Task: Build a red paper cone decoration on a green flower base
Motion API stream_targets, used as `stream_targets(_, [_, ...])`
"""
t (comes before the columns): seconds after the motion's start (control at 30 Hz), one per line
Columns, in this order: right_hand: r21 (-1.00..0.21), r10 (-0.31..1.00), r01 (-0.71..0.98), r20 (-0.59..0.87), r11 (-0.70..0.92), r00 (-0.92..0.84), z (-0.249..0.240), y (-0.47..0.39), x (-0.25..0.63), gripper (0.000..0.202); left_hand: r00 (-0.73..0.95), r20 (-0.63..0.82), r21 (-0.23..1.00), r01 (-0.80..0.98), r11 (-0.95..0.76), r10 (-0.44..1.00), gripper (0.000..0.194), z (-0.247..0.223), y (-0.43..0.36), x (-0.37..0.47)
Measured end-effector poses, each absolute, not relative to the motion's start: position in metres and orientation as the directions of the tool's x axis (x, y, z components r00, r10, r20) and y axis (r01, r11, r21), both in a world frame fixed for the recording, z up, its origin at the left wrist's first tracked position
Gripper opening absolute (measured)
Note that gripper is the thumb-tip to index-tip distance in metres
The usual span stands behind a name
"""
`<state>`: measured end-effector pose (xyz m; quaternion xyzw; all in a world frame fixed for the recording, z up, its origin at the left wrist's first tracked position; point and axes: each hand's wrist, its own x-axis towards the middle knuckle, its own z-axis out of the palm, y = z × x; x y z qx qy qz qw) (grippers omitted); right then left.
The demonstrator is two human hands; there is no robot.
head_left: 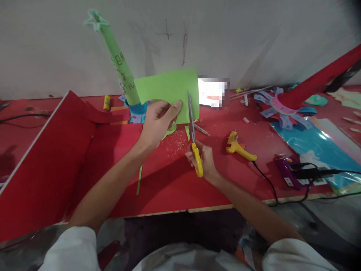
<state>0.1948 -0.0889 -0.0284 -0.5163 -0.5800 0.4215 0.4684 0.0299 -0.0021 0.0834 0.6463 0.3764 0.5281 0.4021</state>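
Your left hand (162, 120) has its fingers clamped on the lower edge of the green card (163, 88), which is raised over the middle of the table (169, 188). Your right hand (205, 160) has its fingers closed around the yellow handle of the scissors (191, 120); the blades point to the far side and overlap the card near its right edge.

Near limit: the table edge runs below both forearms. Left limit: a red panel (50, 162) stands tilted. Far limit: the grey wall (225, 34), with a lit screen (212, 92) just right of the card.

A span of red surface separates your right hand from the yellow glue gun (239, 147); a purple box (290, 175) with black cables sits farther right. A green strip (139, 180) lies near your left forearm. A green tube (120, 64) stands far left; a red tube (318, 81) leans far right.
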Motion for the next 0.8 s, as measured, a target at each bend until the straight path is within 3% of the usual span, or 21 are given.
stream_targets(0.13, [-0.986,0.995,0.140,0.085,0.092,-0.054,-0.029,-0.090,0.191,0.061,0.089,0.392,0.910,0.111,-0.401,0.916,0.061,0.081,-0.005,0.031])
stream_targets(0.5, [-0.980,0.986,0.115,0.154,0.160,-0.059,-0.026,-0.085,0.190,0.061,0.111,0.346,0.884,0.293,-0.364,0.931,0.060,0.092,-0.020,0.034])
stream_targets(0.8, [-0.969,0.991,0.205,0.133,0.135,-0.023,-0.023,-0.087,0.193,0.061,0.122,0.333,0.880,0.316,-0.355,0.935,0.058,0.093,-0.022,0.034])
